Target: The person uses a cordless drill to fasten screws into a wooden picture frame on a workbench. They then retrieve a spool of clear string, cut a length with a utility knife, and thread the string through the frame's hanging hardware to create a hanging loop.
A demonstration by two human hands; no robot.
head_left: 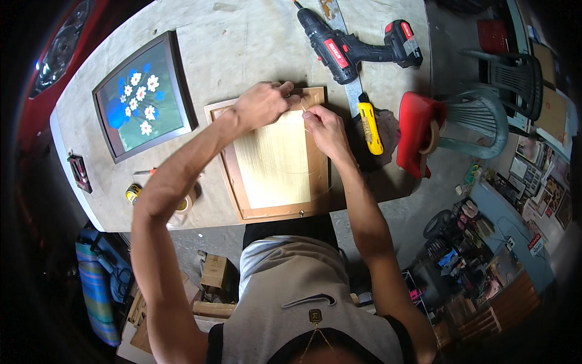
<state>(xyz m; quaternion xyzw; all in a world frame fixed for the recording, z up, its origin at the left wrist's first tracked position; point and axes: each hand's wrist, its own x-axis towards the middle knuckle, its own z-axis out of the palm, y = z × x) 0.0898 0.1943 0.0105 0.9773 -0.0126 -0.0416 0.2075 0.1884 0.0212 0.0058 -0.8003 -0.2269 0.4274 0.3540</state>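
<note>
A picture frame point(229, 182) lies face down on the table in front of me, with a pale wood-grained panel point(276, 173) over its brown backing. My left hand point(264, 103) is at the frame's far edge, its fingers curled together; what they grip is hidden. Just right of it, my right hand point(326, 128) pinches what looks like a thin strand, too fine to make out well. A faint thin line curves across the panel below. On the frame's near edge sits a small metal fitting point(301, 213).
A framed flower painting point(140, 94) lies at left. Beyond my right hand are a black cordless drill point(351, 50), a metal ruler point(353, 97) and a yellow utility knife point(371, 128). A tape measure point(133, 193) and tape roll point(188, 200) lie by my left arm. A red case point(418, 133) stands right.
</note>
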